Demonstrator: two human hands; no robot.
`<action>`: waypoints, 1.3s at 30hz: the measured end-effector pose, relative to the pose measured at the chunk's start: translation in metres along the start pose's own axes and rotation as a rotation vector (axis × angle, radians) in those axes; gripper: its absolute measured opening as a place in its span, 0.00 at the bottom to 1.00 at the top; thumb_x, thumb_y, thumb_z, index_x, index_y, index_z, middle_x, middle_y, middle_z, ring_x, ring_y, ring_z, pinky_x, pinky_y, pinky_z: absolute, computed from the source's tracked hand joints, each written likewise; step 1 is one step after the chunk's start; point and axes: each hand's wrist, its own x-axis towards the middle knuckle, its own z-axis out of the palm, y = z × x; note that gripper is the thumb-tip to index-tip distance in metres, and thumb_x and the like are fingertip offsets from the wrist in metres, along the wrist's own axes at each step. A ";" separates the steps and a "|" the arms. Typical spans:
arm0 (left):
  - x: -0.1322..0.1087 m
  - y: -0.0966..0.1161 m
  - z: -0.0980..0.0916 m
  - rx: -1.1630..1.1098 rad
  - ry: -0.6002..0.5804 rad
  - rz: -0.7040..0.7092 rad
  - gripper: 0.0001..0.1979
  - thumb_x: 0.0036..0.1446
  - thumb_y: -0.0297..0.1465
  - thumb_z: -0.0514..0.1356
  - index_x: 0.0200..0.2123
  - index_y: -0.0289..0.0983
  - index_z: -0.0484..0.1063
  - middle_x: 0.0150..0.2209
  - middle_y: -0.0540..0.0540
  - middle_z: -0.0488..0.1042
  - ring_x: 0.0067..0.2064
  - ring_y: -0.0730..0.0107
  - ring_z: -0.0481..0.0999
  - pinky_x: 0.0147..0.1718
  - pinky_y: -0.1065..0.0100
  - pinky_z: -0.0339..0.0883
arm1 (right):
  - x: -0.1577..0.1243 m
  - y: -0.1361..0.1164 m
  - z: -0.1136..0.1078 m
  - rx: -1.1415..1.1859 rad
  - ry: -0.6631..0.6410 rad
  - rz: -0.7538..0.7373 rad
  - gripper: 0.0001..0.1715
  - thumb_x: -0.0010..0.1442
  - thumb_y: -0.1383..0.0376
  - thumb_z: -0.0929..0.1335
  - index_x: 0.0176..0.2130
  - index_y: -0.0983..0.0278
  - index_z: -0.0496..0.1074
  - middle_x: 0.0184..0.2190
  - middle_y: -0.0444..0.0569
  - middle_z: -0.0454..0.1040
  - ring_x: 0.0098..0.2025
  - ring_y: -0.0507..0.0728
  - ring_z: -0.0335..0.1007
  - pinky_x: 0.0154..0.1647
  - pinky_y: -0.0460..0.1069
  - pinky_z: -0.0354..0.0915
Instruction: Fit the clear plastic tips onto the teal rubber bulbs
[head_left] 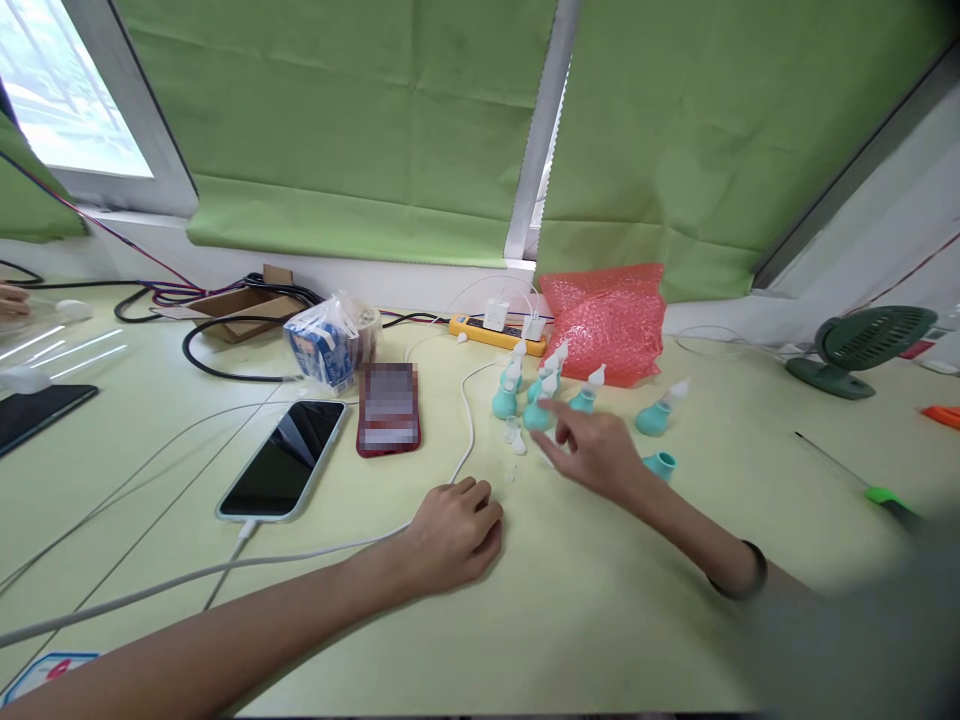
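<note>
Rested the left hand [456, 535] just below centre of the frame, with fingers curled in. Held the right hand [598, 450] right of centre, with thumb and forefinger parted at a teal bulb [535, 416] — could not tell if touching. Saw more bulbs [653, 419] nearby, red wrap [606, 325] above.

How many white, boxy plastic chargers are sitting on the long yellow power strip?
2. One white, boxy plastic charger is near the middle of the long yellow power strip; the other charger is near its right end. Any hidden behind them, I can't tell.
</note>
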 end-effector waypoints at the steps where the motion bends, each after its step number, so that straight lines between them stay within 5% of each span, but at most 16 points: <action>1: 0.000 0.000 0.001 -0.001 0.006 0.001 0.09 0.52 0.28 0.46 0.24 0.35 0.63 0.25 0.45 0.66 0.26 0.69 0.66 0.22 0.69 0.59 | 0.006 0.003 -0.003 -0.041 0.049 0.074 0.24 0.56 0.55 0.57 0.48 0.66 0.60 0.22 0.49 0.71 0.23 0.56 0.66 0.24 0.47 0.53; 5: -0.001 0.000 0.003 -0.010 0.034 0.010 0.10 0.52 0.28 0.46 0.22 0.35 0.63 0.21 0.47 0.66 0.22 0.71 0.65 0.19 0.70 0.56 | 0.030 0.014 -0.004 -0.138 0.054 0.282 0.29 0.54 0.49 0.57 0.44 0.68 0.63 0.20 0.51 0.70 0.25 0.59 0.66 0.24 0.47 0.54; 11: -0.003 0.001 0.000 -0.048 0.085 0.016 0.09 0.52 0.28 0.47 0.31 0.35 0.66 0.21 0.48 0.67 0.21 0.71 0.67 0.20 0.71 0.57 | 0.041 0.017 0.009 0.146 0.064 0.272 0.12 0.54 0.59 0.59 0.34 0.66 0.63 0.17 0.44 0.65 0.21 0.52 0.61 0.23 0.46 0.55; 16: -0.005 0.001 -0.006 -0.244 0.373 -0.037 0.13 0.51 0.28 0.51 0.42 0.36 0.58 0.35 0.44 0.67 0.35 0.67 0.68 0.33 0.66 0.63 | 0.027 0.002 -0.013 0.584 0.332 0.174 0.09 0.51 0.60 0.64 0.31 0.63 0.61 0.16 0.39 0.60 0.18 0.48 0.55 0.21 0.44 0.55; 19: -0.006 -0.001 -0.009 -0.381 0.554 -0.045 0.22 0.48 0.30 0.55 0.47 0.36 0.51 0.45 0.38 0.59 0.47 0.62 0.61 0.43 0.61 0.59 | 0.007 -0.020 -0.025 0.945 0.257 0.176 0.10 0.49 0.61 0.66 0.28 0.63 0.60 0.16 0.39 0.61 0.17 0.47 0.56 0.17 0.43 0.55; 21: -0.006 -0.002 -0.010 -0.436 0.501 -0.030 0.25 0.49 0.33 0.55 0.48 0.35 0.48 0.47 0.37 0.57 0.49 0.60 0.59 0.45 0.60 0.57 | -0.011 -0.036 -0.022 1.177 0.079 0.192 0.10 0.51 0.61 0.65 0.27 0.63 0.60 0.15 0.39 0.62 0.15 0.46 0.55 0.13 0.42 0.52; 23: -0.004 -0.003 -0.012 -0.451 0.291 -0.003 0.19 0.52 0.36 0.52 0.46 0.35 0.53 0.42 0.40 0.63 0.44 0.63 0.63 0.41 0.63 0.60 | -0.027 -0.048 -0.011 1.341 -0.054 0.228 0.09 0.52 0.61 0.64 0.27 0.64 0.60 0.16 0.40 0.64 0.15 0.47 0.56 0.13 0.42 0.53; 27: -0.001 -0.002 -0.014 -0.353 -0.050 -0.009 0.13 0.58 0.36 0.43 0.32 0.35 0.61 0.26 0.47 0.65 0.28 0.70 0.65 0.28 0.70 0.59 | -0.040 -0.056 0.014 1.541 -0.087 0.363 0.12 0.52 0.60 0.64 0.24 0.64 0.57 0.12 0.38 0.62 0.13 0.45 0.53 0.11 0.40 0.48; 36: -0.002 -0.001 -0.011 -0.298 -0.062 -0.007 0.13 0.58 0.36 0.43 0.36 0.34 0.61 0.29 0.47 0.69 0.30 0.71 0.68 0.29 0.72 0.59 | -0.026 -0.049 0.019 1.898 -0.286 0.655 0.13 0.52 0.62 0.61 0.20 0.63 0.53 0.05 0.33 0.49 0.08 0.43 0.36 0.10 0.41 0.39; 39: -0.004 -0.001 -0.009 -0.298 -0.044 -0.005 0.14 0.57 0.36 0.45 0.39 0.33 0.60 0.28 0.46 0.70 0.28 0.70 0.68 0.28 0.71 0.59 | -0.024 -0.041 0.025 1.726 -0.174 0.673 0.14 0.53 0.61 0.58 0.19 0.62 0.53 0.07 0.33 0.46 0.09 0.44 0.36 0.10 0.42 0.40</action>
